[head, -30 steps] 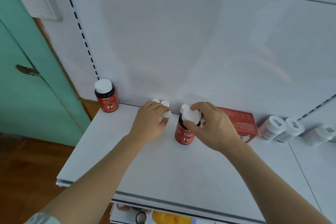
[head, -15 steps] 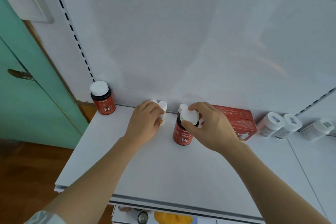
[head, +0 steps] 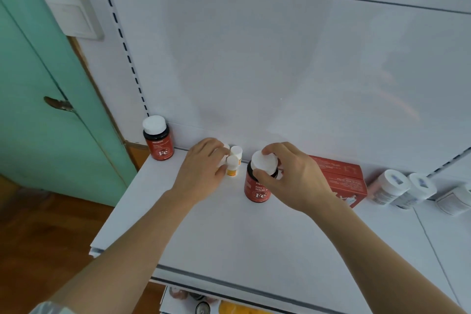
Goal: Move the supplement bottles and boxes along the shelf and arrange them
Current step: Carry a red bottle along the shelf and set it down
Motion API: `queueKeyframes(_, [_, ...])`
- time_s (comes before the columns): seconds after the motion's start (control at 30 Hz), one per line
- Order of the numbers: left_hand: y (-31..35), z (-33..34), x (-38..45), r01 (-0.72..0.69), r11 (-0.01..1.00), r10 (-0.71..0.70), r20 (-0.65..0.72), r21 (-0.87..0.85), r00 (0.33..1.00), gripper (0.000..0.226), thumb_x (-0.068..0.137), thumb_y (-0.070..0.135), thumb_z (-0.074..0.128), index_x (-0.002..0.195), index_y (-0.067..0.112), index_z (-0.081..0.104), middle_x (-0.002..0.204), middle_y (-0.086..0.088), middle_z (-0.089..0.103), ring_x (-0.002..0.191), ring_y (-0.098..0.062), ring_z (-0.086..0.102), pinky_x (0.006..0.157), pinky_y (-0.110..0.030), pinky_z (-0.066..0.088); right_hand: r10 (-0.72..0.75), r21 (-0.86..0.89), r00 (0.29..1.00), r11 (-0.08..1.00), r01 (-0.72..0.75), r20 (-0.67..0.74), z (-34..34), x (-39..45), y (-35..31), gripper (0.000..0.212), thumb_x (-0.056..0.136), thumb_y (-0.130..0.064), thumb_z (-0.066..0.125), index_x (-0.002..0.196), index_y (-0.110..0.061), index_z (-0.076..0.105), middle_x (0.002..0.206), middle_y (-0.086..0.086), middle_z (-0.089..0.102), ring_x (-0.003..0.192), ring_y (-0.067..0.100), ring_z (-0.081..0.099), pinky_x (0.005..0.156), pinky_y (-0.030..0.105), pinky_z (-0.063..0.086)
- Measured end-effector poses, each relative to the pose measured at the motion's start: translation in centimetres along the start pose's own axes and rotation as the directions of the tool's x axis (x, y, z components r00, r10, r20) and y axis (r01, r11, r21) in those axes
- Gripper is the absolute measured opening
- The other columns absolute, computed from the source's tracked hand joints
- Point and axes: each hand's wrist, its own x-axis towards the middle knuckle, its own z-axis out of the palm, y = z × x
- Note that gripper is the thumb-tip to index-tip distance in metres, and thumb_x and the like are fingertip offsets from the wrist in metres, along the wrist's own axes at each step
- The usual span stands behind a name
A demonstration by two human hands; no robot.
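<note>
our right hand curls its fingers over the white cap of a red-labelled dark glass bottle marked fe, gripping it upright on the white metal shelf. our left hand closes around a cluster of small white-capped orange bottles just left of it, near the back panel. behind the right hand lies a flat red cardboard box. a second red fe bottle with white cap stands at the shelf's far left corner. white plastic bottles lie tipped at the right.
</note>
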Motion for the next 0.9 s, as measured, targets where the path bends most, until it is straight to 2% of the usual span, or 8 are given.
queueKeyframes(0.13, [-1.1, -3.0, -0.4, 0.021, 0.998, -0.016, -0.081, 0.061, 0.997, 0.032, 0.085, 0.022, 0.066, 0.115, 0.013, 0.062, 0.123, -0.006, 0.06, 0.124, -0.028, 0.05, 0.103, -0.043, 0.042, -0.073, 0.03, 0.997, 0.997, 0.074, -0.022, 1.3, 1.0, -2.5, 0.041, 0.082, -0.046, 0.069, 0.115, -0.023, 0.062, 0.111, -0.01, 0.063, 0.078, 0.011, 0.06, 0.064, 0.029, 0.052])
queueKeyframes(0.2, [-2.0, -4.8, -0.3, 0.024, 0.997, -0.015, -0.109, 0.079, 0.994, 0.032, 0.087, 0.025, 0.064, 0.117, 0.012, 0.062, 0.124, -0.006, 0.06, 0.125, -0.027, 0.05, 0.103, -0.044, 0.042, -0.091, 0.057, 0.995, 0.994, 0.094, -0.049, 2.4, 1.9, -4.1, 0.04, 0.082, -0.045, 0.07, 0.113, -0.023, 0.062, 0.108, -0.01, 0.063, 0.075, 0.012, 0.058, 0.063, 0.031, 0.053])
queueKeyframes(0.4, [-7.2, -9.4, -1.0, 0.095, 0.989, -0.083, -0.105, 0.111, 0.991, 0.04, 0.089, 0.034, 0.061, 0.122, 0.012, 0.061, 0.127, -0.007, 0.059, 0.121, -0.029, 0.053, 0.101, -0.045, 0.044, -0.176, 0.017, 0.973, 0.983, 0.18, -0.147, 6.6, 5.8, -9.2, 0.038, 0.08, -0.048, 0.061, 0.105, -0.019, 0.064, 0.096, -0.008, 0.067, 0.084, 0.017, 0.056, 0.063, 0.03, 0.049])
queueKeyframes(0.5, [-10.0, -11.1, -1.5, 0.094, 0.989, -0.088, -0.057, 0.118, 0.994, 0.043, 0.088, 0.037, 0.06, 0.123, 0.012, 0.061, 0.125, -0.006, 0.06, 0.116, -0.029, 0.054, 0.097, -0.043, 0.046, -0.141, -0.027, 0.977, 0.99, 0.138, -0.16, 9.0, 7.5, -11.2, 0.036, 0.081, -0.045, 0.066, 0.105, -0.017, 0.064, 0.096, -0.004, 0.068, 0.086, 0.022, 0.057, 0.064, 0.032, 0.048])
queueKeyframes(0.63, [-12.9, -12.2, -2.3, 0.079, 0.99, -0.083, 0.024, 0.119, 0.996, 0.049, 0.088, 0.042, 0.061, 0.129, 0.015, 0.055, 0.129, -0.003, 0.056, 0.118, -0.026, 0.052, 0.099, -0.041, 0.045, -0.061, -0.074, 0.995, 0.996, 0.055, -0.082, 12.0, 9.0, -12.3, 0.036, 0.084, -0.035, 0.071, 0.112, -0.015, 0.063, 0.106, 0.003, 0.067, 0.094, 0.027, 0.058, 0.074, 0.033, 0.047])
queueKeyframes(0.77, [-14.6, -12.2, -3.1, 0.067, 0.992, -0.078, 0.105, 0.107, 0.991, 0.056, 0.09, 0.045, 0.057, 0.138, 0.017, 0.047, 0.139, -0.003, 0.049, 0.128, -0.025, 0.045, 0.107, -0.041, 0.038, 0.032, -0.128, 0.999, 0.991, -0.037, -0.04, 13.6, 10.0, -12.7, 0.037, 0.087, -0.032, 0.068, 0.117, -0.012, 0.061, 0.11, 0.008, 0.066, 0.096, 0.031, 0.056, 0.077, 0.033, 0.043])
queueKeyframes(0.9, [-15.3, -12.1, -3.0, 0.05, 0.994, -0.066, 0.157, 0.1, 0.985, 0.057, 0.092, 0.041, 0.057, 0.142, 0.02, 0.041, 0.143, -0.002, 0.044, 0.13, -0.025, 0.043, 0.108, -0.04, 0.037, 0.093, -0.155, 0.995, 0.983, -0.096, -0.025, 14.6, 10.7, -12.9, 0.037, 0.09, -0.033, 0.065, 0.12, -0.012, 0.059, 0.114, 0.008, 0.065, 0.101, 0.031, 0.056, 0.08, 0.034, 0.044])
